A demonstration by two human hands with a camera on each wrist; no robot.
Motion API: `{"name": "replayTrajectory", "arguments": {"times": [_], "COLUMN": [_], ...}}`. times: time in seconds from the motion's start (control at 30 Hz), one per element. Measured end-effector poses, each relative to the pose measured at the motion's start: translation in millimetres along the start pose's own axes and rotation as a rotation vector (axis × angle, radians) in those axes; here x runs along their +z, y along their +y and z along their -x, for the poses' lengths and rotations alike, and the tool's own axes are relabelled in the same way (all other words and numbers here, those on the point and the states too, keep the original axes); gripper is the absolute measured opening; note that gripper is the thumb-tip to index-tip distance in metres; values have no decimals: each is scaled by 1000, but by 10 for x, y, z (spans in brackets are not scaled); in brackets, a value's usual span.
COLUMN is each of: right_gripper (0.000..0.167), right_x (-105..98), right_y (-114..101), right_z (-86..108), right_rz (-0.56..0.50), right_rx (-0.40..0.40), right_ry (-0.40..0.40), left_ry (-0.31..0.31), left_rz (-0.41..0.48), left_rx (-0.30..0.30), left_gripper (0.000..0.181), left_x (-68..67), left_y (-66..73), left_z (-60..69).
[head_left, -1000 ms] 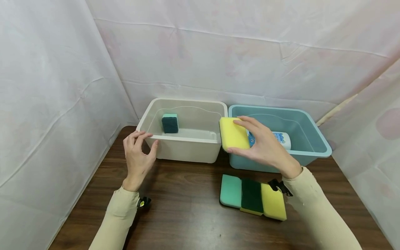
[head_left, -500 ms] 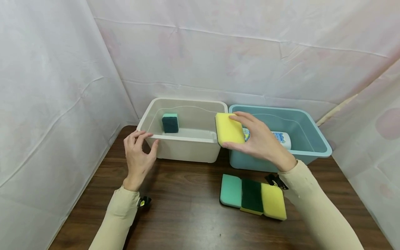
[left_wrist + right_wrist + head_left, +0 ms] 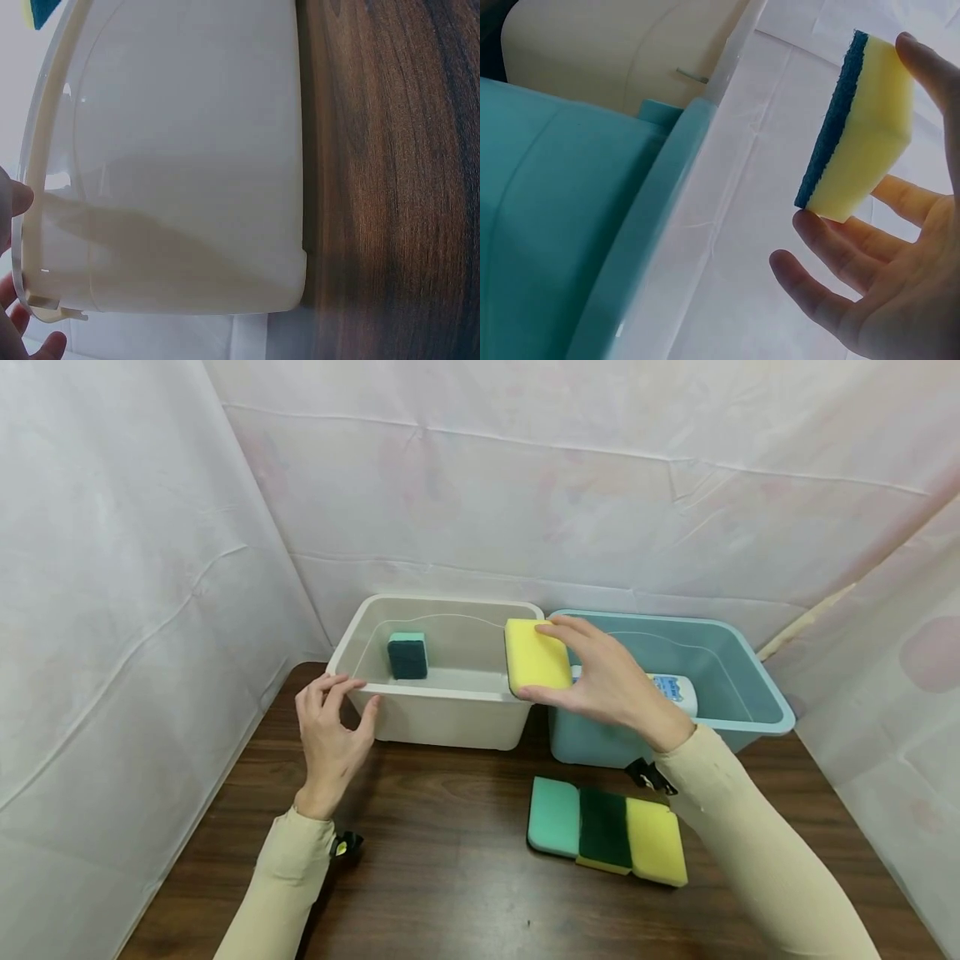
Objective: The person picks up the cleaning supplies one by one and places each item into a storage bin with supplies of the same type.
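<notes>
Held up in my right hand [image 3: 611, 672] is a yellow sponge [image 3: 538, 656] with a dark scouring side. The thumb and fingers pinch its edges, over the gap between the bins in the head view. In the right wrist view the sponge [image 3: 866, 124] shows its dark green-blue layer. My left hand [image 3: 330, 735] grips the front left corner of the white bin [image 3: 442, 718], fingers bent over the rim. That bin's wall [image 3: 187, 150] fills much of the left wrist view. Inside it a green sponge [image 3: 408, 656] stands upright near the left back.
A blue bin [image 3: 592, 739] stands right of the white one, with a white bottle [image 3: 675, 692] in it. On the wooden table [image 3: 450, 852] lie a green sponge [image 3: 555, 817], a dark-topped sponge [image 3: 604, 828] and a yellow sponge [image 3: 656, 842], side by side. White sheets [image 3: 450, 502] hang behind.
My right hand has moved left and slightly up with the yellow sponge, toward the white bin's right side. The left hand keeps its place on the rim.
</notes>
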State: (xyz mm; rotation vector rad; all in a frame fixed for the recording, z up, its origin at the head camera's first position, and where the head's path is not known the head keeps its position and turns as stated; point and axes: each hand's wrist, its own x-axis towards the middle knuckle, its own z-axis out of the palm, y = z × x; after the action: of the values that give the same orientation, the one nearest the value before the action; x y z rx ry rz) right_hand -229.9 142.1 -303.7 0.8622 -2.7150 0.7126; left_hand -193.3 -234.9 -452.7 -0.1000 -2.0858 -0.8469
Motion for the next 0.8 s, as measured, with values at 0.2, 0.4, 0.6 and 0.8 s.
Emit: {"name": "replayTrajectory", "arguments": {"times": [0.2,0.4,0.6,0.8], "right_gripper": [89,90,93,93], "right_x": [8,35,52,87], "right_y": [-31,-60,-90,-83], "right_z": [-87,-235,-340,-379], "right_rz": [16,32,7,-1], "right_rx": [12,18,57,67], "right_ry": [-9,-22,-44,-56], "left_ry": [2,19,8,1], "left_rz": [3,4,3,-1], "left_rx": [2,7,4,7], "left_gripper": [31,30,30,32], "left_x": [6,3,15,12], "left_y": [-3,-5,3,4], "left_z": [-11,-12,-2,4]}}
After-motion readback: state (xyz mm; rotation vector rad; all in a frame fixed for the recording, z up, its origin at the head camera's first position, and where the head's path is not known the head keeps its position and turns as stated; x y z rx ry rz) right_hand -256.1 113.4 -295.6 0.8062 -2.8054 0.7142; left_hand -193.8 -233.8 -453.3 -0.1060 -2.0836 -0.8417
